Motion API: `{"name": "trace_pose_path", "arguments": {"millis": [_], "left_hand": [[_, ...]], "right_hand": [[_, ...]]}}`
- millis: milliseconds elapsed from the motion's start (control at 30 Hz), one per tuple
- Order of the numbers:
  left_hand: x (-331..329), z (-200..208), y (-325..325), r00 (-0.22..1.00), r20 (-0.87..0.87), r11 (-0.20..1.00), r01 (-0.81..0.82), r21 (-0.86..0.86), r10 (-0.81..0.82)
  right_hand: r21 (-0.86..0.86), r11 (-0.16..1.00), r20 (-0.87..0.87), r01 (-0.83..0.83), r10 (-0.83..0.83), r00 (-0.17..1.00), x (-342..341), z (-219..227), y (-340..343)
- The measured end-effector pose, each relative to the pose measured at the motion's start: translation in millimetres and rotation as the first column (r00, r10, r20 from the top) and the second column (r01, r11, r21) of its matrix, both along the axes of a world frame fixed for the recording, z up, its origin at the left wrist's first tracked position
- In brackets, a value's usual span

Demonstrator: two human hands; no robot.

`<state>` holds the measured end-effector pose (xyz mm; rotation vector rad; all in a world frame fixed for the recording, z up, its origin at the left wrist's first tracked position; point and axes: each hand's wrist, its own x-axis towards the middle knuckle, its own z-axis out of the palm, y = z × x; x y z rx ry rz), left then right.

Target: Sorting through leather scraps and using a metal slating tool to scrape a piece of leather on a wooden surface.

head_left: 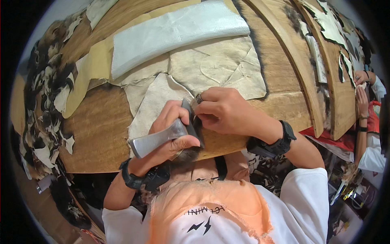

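Note:
My left hand (168,122) is wrapped around a grey metal tool (160,139). One end of it flares out toward me, and a dark flat part stands up beside my fingers. Close by on the right, my right hand (225,110) has its fingers curled and pinched together against the seam of the pale hides. What lies between those fingertips is hidden. Beneath my left hand a narrow whitish hide piece (152,96) reaches down to the table's front edge. A larger cream hide (219,67) with creases and dark fur along its rim lies beyond my hands.
A silvery-white folded sheet (178,35) lies over yellowish paper (95,61) on the wooden table (95,134). Fur scraps (44,105) heap up at the left. Curved wooden strips (292,53) run along the right, where another person's hands (362,95) are at work.

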<state>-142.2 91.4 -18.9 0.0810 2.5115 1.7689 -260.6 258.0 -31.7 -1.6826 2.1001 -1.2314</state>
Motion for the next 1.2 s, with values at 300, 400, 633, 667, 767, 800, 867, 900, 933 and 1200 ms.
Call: {"name": "trace_pose_path", "arguments": {"millis": [300, 400, 633, 667, 767, 800, 867, 900, 933, 1200], "left_hand": [[-9.9, 3.0, -9.0, 0.995, 0.046, 0.995, -0.095, 0.005, 0.094], [-11.3, -0.3, -9.5, 0.994, 0.001, 0.994, -0.105, -0.019, 0.105], [-13.8, -10.2, -11.8, 0.985, -0.082, 0.987, -0.156, -0.035, 0.153], [-13.4, -10.1, -10.9, 0.983, -0.078, 0.985, -0.170, -0.025, 0.167], [-14.0, -17.8, -14.6, 0.976, -0.118, 0.979, -0.193, -0.062, 0.185], [-15.6, -19.2, -14.8, 0.971, -0.159, 0.976, -0.195, -0.101, 0.178], [-13.1, -8.3, -8.5, 0.967, 0.069, 0.961, -0.251, 0.120, 0.244], [-12.2, -3.5, -5.6, 0.920, 0.303, 0.885, -0.343, 0.314, 0.249], [-12.7, -3.6, -4.9, 0.921, 0.301, 0.885, -0.343, 0.316, 0.249], [-27.1, 11.6, -15.8, 0.986, -0.029, 0.970, -0.164, -0.179, 0.162]], "right_hand": [[0.065, 0.983, 0.435, 0.169, -0.180, 0.882, 13.2, 7.8, -3.8], [0.078, 0.978, 0.467, 0.194, -0.207, 0.859, 12.4, 10.0, -5.6], [0.140, 0.963, 0.561, 0.232, -0.270, 0.782, 10.6, 15.9, -10.1], [0.151, 0.960, 0.570, 0.236, -0.280, 0.772, 9.8, 17.5, -10.7], [0.130, 0.957, 0.613, 0.261, -0.284, 0.737, 9.8, 19.4, -14.7], [0.106, 0.951, 0.645, 0.289, -0.287, 0.708, 10.2, 19.5, -15.1], [0.087, 0.952, 0.636, 0.294, -0.280, 0.719, 7.4, 19.4, -16.7], [0.066, 0.953, 0.627, 0.296, -0.270, 0.731, 5.6, 19.8, -17.3], [0.066, 0.953, 0.625, 0.295, -0.271, 0.732, 3.6, 22.3, -17.9], [0.218, 0.940, 0.681, 0.261, -0.338, 0.650, -11.4, 34.6, -21.4]]}}
